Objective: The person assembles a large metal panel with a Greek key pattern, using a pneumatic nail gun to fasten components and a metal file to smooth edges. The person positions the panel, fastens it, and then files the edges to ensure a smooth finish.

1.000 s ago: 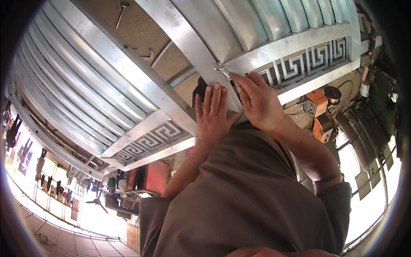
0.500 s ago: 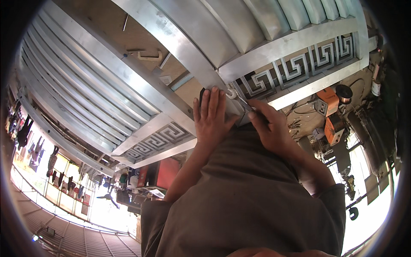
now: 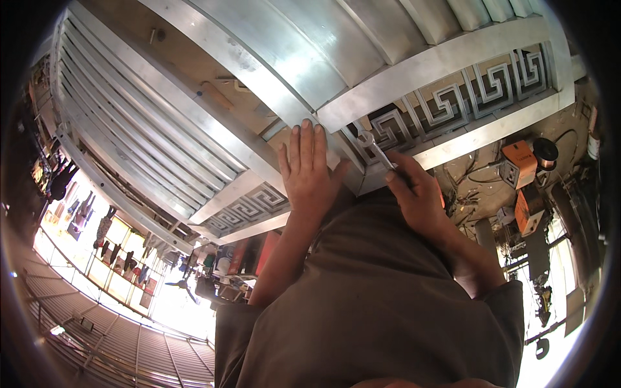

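Observation:
My right hand (image 3: 417, 200) is closed around the shank of a silver wrench (image 3: 381, 155). The wrench's jaw end points away from me, over the inner corner of a metal gate panel (image 3: 427, 61) with a Greek-key strip (image 3: 446, 108). Flat on that panel's side bar rests my left hand (image 3: 307, 181), fingers stretched out and thumb spread toward the right hand. Nothing shows in the left hand; its palm side is hidden.
A second slatted gate panel (image 3: 155, 110) lies to the left, a gap between the two. Beyond the right panel, on the ground, are orange box-shaped machines (image 3: 519, 166), a wire spool (image 3: 545, 152) and loose cables. A red cabinet (image 3: 266, 249) stands behind my left forearm.
The wrench head has shifted right, off the side bar and over the key-pattern opening. My left hand stays on the bar with its fingers straighter. The whole view has turned slightly.

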`<state>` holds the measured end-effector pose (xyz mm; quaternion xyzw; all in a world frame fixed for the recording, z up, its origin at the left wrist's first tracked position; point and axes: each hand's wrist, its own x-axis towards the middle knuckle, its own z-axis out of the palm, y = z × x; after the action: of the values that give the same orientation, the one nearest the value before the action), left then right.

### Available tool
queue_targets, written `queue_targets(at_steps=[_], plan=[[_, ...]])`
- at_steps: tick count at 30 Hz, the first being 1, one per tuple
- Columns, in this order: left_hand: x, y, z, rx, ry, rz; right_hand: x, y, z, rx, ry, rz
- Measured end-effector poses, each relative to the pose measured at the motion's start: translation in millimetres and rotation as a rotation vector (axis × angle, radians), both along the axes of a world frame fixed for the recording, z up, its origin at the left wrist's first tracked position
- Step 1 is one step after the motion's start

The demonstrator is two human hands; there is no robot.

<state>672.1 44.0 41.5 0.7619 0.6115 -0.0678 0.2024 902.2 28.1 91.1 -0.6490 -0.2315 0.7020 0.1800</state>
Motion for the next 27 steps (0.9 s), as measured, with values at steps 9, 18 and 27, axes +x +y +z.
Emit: queue_targets(at_steps=[9, 18, 27], plan=[[-2, -24, 5, 0.027, -0.025, -0.119, 0, -60, 6, 0.084, -0.035, -0.116], [-32, -88, 15, 0.088, -0.170, -0.326, -58, -188, 21, 0.260, -0.180, -0.314], [-64, -191, 20, -0.198, -0.335, -0.575, -93, -320, 59, 0.266, -0.192, -0.654]])
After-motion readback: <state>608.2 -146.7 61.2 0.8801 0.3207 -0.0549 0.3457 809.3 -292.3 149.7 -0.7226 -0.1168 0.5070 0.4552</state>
